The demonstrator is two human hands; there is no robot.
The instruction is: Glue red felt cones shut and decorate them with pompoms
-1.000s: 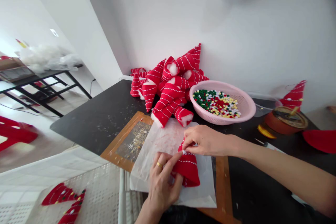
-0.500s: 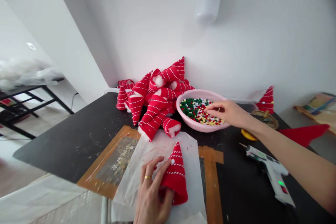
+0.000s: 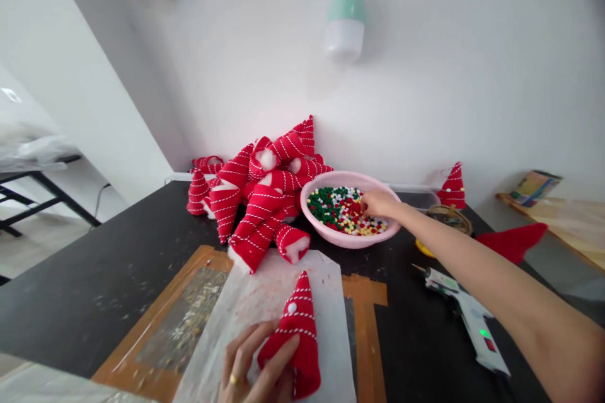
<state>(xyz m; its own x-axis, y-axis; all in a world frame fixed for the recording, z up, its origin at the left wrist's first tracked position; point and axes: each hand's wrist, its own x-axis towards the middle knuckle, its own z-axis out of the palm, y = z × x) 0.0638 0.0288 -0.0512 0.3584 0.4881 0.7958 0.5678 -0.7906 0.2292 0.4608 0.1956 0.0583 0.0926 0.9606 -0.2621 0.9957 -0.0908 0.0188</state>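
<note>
Left hand [image 3: 250, 362] at lower edge of view, gold ring [image 3: 233, 380] on one finger, fingers curled against the side of a red cone [image 3: 299, 343], gripping it. Cone stands on a paper sheet [image 3: 265, 286], tip up, leaning slightly, its lower end near the sheet's bottom edge and partly behind the fingers. Cone is red fabric, banded with rows of white stitching that wrap around it; one white pom-pom [image 3: 292, 308] sits on its upper part, just below the tip. Sheet is translucent, creased, speckled with red, and lies over a brown-edged board [image 3: 366, 327] on a black table [image 3: 70, 289]. Right hand [image 3: 379, 204] extended across the table, fingers bunched and dipped into a pink basket [image 3: 350, 242] of red, green, white and yellow pom-poms [image 3: 331, 211]; cannot tell if any pom-pom is pinched. Beyond the sheet, a heap of stuffed striped cones [image 3: 255, 201] sits against the wall, just left of the basket and touching it. Another cone [image 3: 454, 187] stands upright past the basket, with a woven hoop [image 3: 449, 219] in front of it. Glue gun [image 3: 466, 318] lies on the table below the right forearm, its green light on; red felt [image 3: 513, 240] lies beyond it
</note>
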